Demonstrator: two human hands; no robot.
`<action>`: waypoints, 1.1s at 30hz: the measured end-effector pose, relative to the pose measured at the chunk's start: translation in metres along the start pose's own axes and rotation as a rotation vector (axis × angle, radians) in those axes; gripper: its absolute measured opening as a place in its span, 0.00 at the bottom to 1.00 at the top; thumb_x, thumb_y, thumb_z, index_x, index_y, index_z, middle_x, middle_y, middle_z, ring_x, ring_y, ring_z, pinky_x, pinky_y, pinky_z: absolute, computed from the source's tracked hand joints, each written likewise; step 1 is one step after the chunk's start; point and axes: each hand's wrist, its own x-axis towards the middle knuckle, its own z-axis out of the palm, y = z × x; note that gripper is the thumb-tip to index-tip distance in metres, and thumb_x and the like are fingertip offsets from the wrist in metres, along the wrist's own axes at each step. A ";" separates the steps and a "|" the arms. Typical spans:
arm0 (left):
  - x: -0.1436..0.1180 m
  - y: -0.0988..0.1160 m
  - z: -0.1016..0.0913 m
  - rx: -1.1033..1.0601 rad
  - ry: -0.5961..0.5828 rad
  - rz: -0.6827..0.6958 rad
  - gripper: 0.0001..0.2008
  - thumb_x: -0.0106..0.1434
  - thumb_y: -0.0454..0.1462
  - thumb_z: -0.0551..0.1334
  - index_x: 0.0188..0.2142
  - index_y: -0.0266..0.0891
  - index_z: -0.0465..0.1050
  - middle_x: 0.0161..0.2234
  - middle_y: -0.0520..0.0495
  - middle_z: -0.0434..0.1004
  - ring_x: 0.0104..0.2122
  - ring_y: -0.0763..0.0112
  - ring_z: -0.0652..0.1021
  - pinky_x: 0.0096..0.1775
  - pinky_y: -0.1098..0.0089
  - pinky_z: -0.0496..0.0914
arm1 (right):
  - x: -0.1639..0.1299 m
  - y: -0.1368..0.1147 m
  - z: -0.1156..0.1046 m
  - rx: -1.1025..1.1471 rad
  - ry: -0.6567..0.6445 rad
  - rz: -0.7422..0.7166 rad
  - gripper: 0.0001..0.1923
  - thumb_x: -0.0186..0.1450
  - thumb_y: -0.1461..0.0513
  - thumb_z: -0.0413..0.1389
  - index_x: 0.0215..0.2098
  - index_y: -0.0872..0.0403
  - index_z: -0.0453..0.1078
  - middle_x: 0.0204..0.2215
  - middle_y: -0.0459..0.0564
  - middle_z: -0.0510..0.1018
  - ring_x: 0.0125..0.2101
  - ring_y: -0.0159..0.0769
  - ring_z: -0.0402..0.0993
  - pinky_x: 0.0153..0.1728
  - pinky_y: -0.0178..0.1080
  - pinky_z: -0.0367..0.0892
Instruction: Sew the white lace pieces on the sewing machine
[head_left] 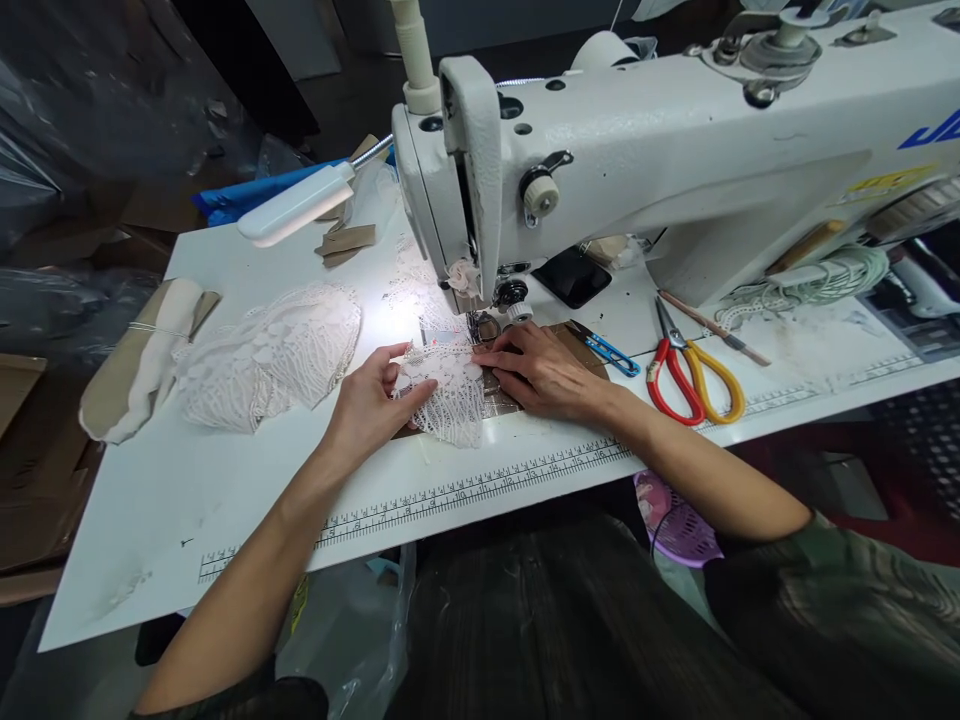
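A piece of white lace [450, 395] lies under the needle area of a white sewing machine [637, 140]. My left hand [375, 395] pinches its left edge, thumb on top and fingers curled beneath. At the lace's right edge, close to the presser foot [484, 328], my right hand [536, 370] rests with bent fingers; its fingertips press on the lace and the brown surface [574, 350] below. Whether those fingertips grip or only press is hard to see. More lace [412, 275] shows behind the needle.
To the left lie folded lace pieces [277, 350] and a tied fabric roll [142, 360]. A lamp [296, 205] hangs over the table's back. Blue thread snips [611, 352], red-and-yellow scissors [690, 370] and a brown stick [720, 330] lie right. A printed ruler [450, 497] follows the front edge.
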 end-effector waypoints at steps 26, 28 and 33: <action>0.003 0.007 -0.002 -0.125 -0.055 -0.077 0.32 0.54 0.43 0.69 0.56 0.36 0.67 0.34 0.47 0.80 0.18 0.76 0.73 0.19 0.74 0.70 | -0.001 -0.006 -0.007 -0.035 -0.045 -0.011 0.19 0.72 0.62 0.46 0.58 0.47 0.70 0.48 0.57 0.70 0.50 0.47 0.62 0.50 0.53 0.63; 0.002 0.007 -0.002 -0.119 -0.051 -0.093 0.32 0.55 0.43 0.70 0.57 0.36 0.67 0.34 0.47 0.80 0.17 0.76 0.73 0.18 0.74 0.70 | -0.003 -0.007 -0.008 0.016 -0.066 -0.035 0.19 0.72 0.61 0.48 0.58 0.46 0.71 0.49 0.56 0.70 0.51 0.47 0.62 0.51 0.53 0.63; 0.002 0.005 -0.004 -0.075 -0.046 -0.136 0.33 0.56 0.44 0.70 0.59 0.39 0.66 0.35 0.48 0.77 0.17 0.77 0.73 0.18 0.72 0.71 | -0.004 -0.012 -0.012 0.020 -0.108 -0.074 0.16 0.69 0.61 0.53 0.53 0.45 0.75 0.47 0.55 0.70 0.51 0.49 0.64 0.51 0.56 0.62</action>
